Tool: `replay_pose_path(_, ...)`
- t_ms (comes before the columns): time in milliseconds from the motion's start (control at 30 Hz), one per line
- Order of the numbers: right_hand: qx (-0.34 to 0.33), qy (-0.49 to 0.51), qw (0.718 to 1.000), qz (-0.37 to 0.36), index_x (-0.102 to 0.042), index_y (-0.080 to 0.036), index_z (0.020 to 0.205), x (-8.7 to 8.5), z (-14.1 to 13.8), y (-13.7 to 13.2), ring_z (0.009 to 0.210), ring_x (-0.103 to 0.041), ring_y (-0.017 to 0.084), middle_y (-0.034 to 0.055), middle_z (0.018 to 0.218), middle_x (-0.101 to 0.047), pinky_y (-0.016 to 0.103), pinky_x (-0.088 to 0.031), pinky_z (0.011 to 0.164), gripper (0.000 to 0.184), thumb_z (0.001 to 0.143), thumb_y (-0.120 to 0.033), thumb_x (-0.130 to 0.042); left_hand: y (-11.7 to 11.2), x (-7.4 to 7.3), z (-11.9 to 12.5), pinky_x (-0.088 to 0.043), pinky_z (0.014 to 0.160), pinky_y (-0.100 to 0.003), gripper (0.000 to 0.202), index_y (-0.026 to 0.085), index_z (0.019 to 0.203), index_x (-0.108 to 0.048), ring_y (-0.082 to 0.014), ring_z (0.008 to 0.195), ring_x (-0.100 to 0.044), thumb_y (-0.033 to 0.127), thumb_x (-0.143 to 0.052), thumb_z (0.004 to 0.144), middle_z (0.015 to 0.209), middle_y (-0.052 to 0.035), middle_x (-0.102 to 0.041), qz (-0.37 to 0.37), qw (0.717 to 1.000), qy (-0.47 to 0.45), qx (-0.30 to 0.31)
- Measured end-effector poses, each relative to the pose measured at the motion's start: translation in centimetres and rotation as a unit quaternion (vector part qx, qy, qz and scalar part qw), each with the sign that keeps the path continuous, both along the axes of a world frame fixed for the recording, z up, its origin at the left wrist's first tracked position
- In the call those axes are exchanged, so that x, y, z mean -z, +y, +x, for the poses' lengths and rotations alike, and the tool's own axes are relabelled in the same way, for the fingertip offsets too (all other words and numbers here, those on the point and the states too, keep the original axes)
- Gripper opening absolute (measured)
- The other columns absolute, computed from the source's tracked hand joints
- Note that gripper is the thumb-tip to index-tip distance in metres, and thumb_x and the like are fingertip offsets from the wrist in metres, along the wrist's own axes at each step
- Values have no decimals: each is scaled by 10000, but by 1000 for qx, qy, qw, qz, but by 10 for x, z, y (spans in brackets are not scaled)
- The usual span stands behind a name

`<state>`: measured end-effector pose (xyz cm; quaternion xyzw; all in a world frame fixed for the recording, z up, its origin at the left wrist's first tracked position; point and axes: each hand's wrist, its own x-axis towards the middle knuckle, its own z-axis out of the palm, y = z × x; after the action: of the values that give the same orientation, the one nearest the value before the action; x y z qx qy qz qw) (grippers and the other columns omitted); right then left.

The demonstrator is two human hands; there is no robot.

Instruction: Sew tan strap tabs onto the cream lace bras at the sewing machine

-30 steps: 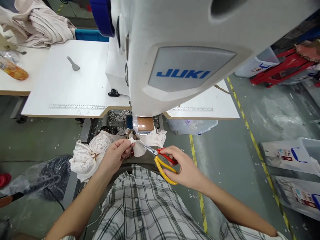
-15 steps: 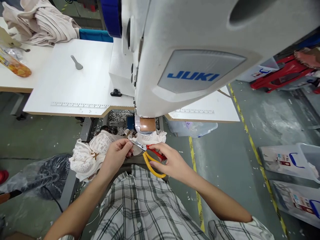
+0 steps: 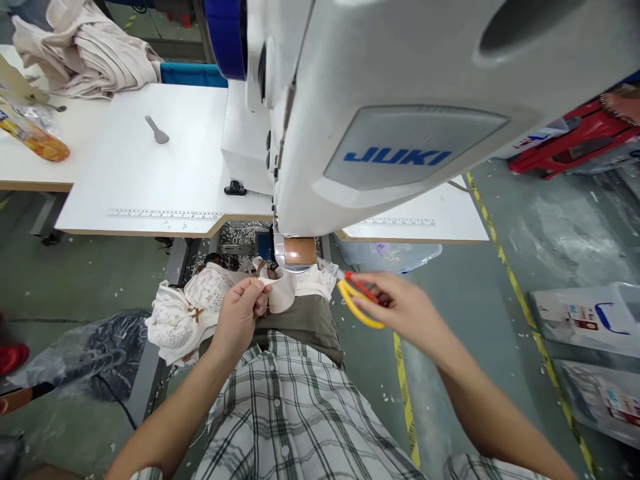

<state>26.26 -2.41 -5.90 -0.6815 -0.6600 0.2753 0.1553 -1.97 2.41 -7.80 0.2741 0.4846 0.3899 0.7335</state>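
My left hand (image 3: pixel 245 303) is pinched on the pale edge of a white lace bra (image 3: pixel 175 313), which lies over the machine's front end and hangs to the left. One cup has a small brown bow (image 3: pixel 195 314). Out to the right, my right hand (image 3: pixel 395 303) grips scissors (image 3: pixel 363 305) with one yellow and one red handle loop. Their blades point left toward the lace and look blurred. The white sewing machine (image 3: pixel 305 167) stands over the bra, its brown-fronted end (image 3: pixel 300 251) just above the fabric.
A white worktop (image 3: pixel 140 160) with a printed ruler holds a small grey tool (image 3: pixel 157 130). Folded beige fabric (image 3: pixel 95 53) and an orange-filled bottle (image 3: pixel 35 133) are at the far left. Plastic bins (image 3: pixel 590 310) stand on the floor at right; another bin (image 3: pixel 390 255) sits under the worktop.
My right hand has drawn the scissors away to the right from the bra edge at my left fingers. My left hand keeps its pinch. The view has shifted slightly.
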Motion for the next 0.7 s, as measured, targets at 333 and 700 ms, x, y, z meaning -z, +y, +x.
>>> replay_pose_path(333,-104,-72,967,220,-599,-212,1238,-11,-17,41,1104,-602,281,134,1178,-655,428,-498,920,355,932,-391,-572,11,-24,6,-348,478,-206,303,151,808,-623,-70,502,-446,451,-623,854,694,4,-574,-32,980,20,197)
replay_pose_path(700,34,153,985,69,-609,-203,870,16,-34,41,677,-582,148,14,762,-646,254,-425,614,165,922,-354,-564,-13,14,0,-448,929,-441,380,216,1088,-666,-296,1005,-605,485,-661,820,979,-127,-682,289,894,321,123)
